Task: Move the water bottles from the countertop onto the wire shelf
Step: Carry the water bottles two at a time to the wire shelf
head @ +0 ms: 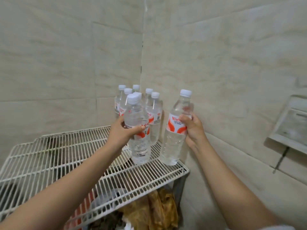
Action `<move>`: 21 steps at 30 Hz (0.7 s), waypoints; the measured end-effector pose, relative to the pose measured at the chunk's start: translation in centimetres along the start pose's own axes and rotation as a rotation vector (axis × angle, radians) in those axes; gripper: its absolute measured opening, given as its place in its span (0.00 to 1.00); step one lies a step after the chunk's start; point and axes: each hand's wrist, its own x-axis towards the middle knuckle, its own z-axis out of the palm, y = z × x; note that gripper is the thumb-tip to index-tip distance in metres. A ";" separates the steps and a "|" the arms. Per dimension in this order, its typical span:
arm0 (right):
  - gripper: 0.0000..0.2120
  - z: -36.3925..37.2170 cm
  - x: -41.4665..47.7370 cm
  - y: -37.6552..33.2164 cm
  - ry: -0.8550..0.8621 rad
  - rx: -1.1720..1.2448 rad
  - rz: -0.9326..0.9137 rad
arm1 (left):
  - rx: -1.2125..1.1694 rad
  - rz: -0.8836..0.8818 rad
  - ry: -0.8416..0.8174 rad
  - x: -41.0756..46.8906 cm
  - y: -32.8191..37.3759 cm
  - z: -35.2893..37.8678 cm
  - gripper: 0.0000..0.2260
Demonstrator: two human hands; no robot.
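Observation:
Each hand holds one clear water bottle with a white cap and a red-and-white label. My left hand (123, 132) grips the left bottle (138, 143) around its label; its base sits at or just above the white wire shelf (49, 163). My right hand (192, 128) grips the right bottle (176, 140), tilted slightly, its base at the shelf's right edge. Behind them, in the corner, several more bottles (154, 113) stand upright on the shelf.
Tiled walls meet in a corner right behind the bottles. The left part of the shelf top is bare wire. Brown bags and dark items (159, 209) lie beneath the shelf. A pale ledge or tray (289, 127) juts from the right wall.

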 end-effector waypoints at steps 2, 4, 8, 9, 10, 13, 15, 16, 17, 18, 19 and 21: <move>0.11 0.1 1.7 1.1 -0.032 -0.051 0.037 | 0.012 -0.006 0.013 0.9 -0.7 0.5 0.21; 0.12 0.5 2.8 1.7 -0.064 -0.109 0.077 | 0.022 -0.018 0.028 1.1 -1.1 1.2 0.21; 0.14 0.7 5.2 3.1 -0.152 -0.129 0.139 | 0.052 -0.043 0.043 1.2 -1.4 2.3 0.21; 0.14 0.8 5.6 3.4 -0.180 -0.142 0.149 | 0.057 -0.045 0.047 1.3 -1.4 2.4 0.20; 0.14 0.8 5.9 3.7 -0.204 -0.162 0.163 | 0.066 -0.047 0.050 1.6 -1.5 2.6 0.21; 0.15 0.8 6.2 4.3 -0.231 -0.120 0.218 | 0.122 -0.061 0.046 2.2 -1.5 3.3 0.20; 0.15 0.6 6.3 4.1 -0.200 -0.093 0.240 | 0.179 -0.083 0.039 2.5 -1.6 3.8 0.20; 0.14 0.4 6.4 3.8 -0.182 -0.091 0.247 | 0.201 -0.092 0.038 2.6 -1.6 3.9 0.21; 0.13 0.4 6.4 3.6 -0.169 -0.094 0.253 | 0.214 -0.098 0.039 2.7 -1.6 4.0 0.21; 0.13 0.4 6.4 3.3 -0.155 -0.122 0.262 | 0.217 -0.099 0.039 2.7 -1.5 4.0 0.21; 0.14 0.5 6.2 2.9 -0.147 -0.157 0.270 | 0.216 -0.097 0.041 2.6 -1.4 4.0 0.22; 0.15 0.7 5.6 2.3 -0.143 -0.230 0.273 | 0.206 -0.094 0.051 2.2 -1.1 4.3 0.23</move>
